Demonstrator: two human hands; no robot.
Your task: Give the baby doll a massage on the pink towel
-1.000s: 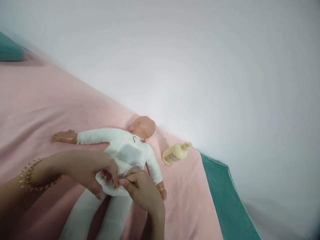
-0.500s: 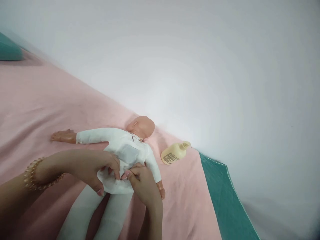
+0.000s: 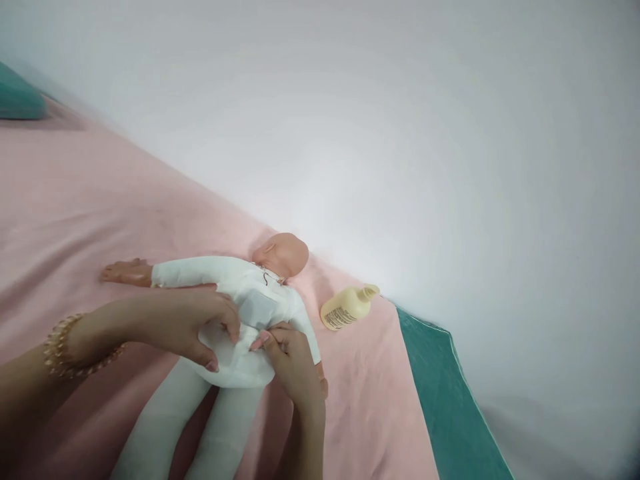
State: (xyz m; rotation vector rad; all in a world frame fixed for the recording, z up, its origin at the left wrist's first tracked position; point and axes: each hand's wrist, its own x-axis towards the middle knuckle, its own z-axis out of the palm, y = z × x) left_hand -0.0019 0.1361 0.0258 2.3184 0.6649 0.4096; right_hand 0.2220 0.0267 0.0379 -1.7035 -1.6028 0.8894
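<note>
A baby doll (image 3: pixel 265 283) with a white cloth body lies on its back, arms spread and head turned aside. Around its hips is a white diaper (image 3: pixel 235 370). My left hand (image 3: pixel 200 323) rests over the diaper's left side, thumb and bent fingers apart, with the fingertips near the waist edge. At the front of the waist, my right hand (image 3: pixel 290 357) pinches the diaper's upper edge between thumb and fingers. What lies right under the fingertips is partly hidden. A grey patch (image 3: pixel 257 309) shows on the doll's chest.
A pale yellow pump bottle (image 3: pixel 347 308) stands to the right of the doll. The pink sheet (image 3: pixel 125 193) covers a green surface (image 3: pixel 445 373) that shows at the right. A white wall (image 3: pixel 400 133) rises behind, and a green object (image 3: pixel 20 97) sits at the far left.
Both hands have shifted slightly; the left thumb has moved up and right over the diaper. The diaper's front looks more spread out at the hips. Doll and bottle remain in place.
</note>
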